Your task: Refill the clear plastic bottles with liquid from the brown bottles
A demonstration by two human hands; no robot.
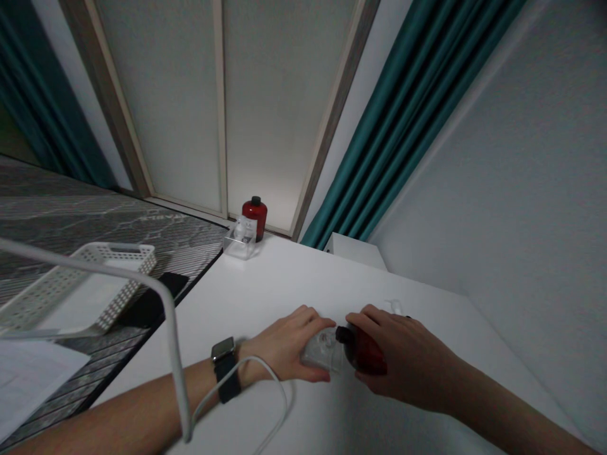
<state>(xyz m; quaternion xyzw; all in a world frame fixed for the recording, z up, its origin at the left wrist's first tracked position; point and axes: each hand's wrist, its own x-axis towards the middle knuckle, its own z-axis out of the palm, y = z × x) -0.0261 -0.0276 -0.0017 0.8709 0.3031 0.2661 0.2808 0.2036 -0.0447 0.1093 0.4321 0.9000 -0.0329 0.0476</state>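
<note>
Over at nine o'clock, a white perforated basket [116, 294] sits beyond the table [203, 328]. Toward eleven, a clear box [239, 245] stands beside an upright red bottle [255, 218]. Near six, the left hand [289, 344] grips a clear container [323, 351]; just right, the right hand [398, 354] is curled around a tilted dark-capped red bottle [367, 354], its cap pointing toward the container.

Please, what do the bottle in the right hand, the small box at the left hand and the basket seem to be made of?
Bottle in the right hand: probably glossy plastic, perhaps glass; deep red, with highlights.
Small box at the left hand: likely smooth, clear plastic; it is see-through.
Basket: likely moulded plastic, off-white; its walls have regular holes.
</note>
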